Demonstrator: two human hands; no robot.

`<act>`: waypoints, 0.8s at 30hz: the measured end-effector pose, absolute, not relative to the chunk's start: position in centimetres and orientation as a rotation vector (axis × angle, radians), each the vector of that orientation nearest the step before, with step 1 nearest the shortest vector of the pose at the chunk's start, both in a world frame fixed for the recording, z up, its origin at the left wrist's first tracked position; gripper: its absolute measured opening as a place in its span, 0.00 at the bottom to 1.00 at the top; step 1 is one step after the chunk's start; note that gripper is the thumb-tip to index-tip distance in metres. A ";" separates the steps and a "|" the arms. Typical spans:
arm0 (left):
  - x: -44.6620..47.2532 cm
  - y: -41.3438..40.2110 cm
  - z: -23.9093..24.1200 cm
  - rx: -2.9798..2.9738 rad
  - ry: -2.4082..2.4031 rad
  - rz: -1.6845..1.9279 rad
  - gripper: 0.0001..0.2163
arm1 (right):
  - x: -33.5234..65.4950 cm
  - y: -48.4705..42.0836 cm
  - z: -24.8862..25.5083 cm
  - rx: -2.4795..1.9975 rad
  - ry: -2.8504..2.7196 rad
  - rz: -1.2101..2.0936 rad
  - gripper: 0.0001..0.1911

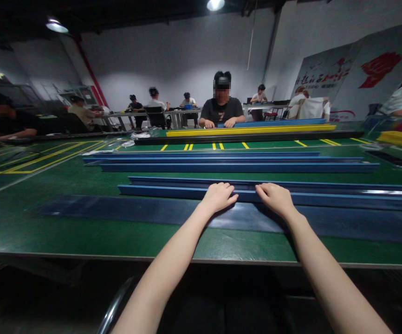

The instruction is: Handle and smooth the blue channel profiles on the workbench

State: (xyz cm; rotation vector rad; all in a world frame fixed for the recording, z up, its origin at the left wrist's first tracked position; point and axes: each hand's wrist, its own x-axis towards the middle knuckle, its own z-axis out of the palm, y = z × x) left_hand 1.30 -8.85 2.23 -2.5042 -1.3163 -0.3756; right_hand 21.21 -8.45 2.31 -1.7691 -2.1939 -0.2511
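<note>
Blue rail (159,190), long axis left-to-right, directly ahead — left hand (218,197) and right hand (275,198) rest on it side by side, equally near, fingers curled — grip cannot be told.

Both hands, left (218,197) and right (275,198), rest side by side on the near rail (326,198), which runs across the centre of the worktop (65,236). A flat strip (117,208) lies just before this rail, towards the lower edge of the frame. Behind it, more rails (222,163) lie parallel across the middle. Farther back, in the upper centre, a stack of rails (249,131) lies before a seated person (222,111).
</note>
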 end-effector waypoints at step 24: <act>1.2 -8.7 2.0 -2.488 -1.299 -0.387 0.14 | 21.2 -8.5 2.3 -1.760 -2.189 -0.243 0.22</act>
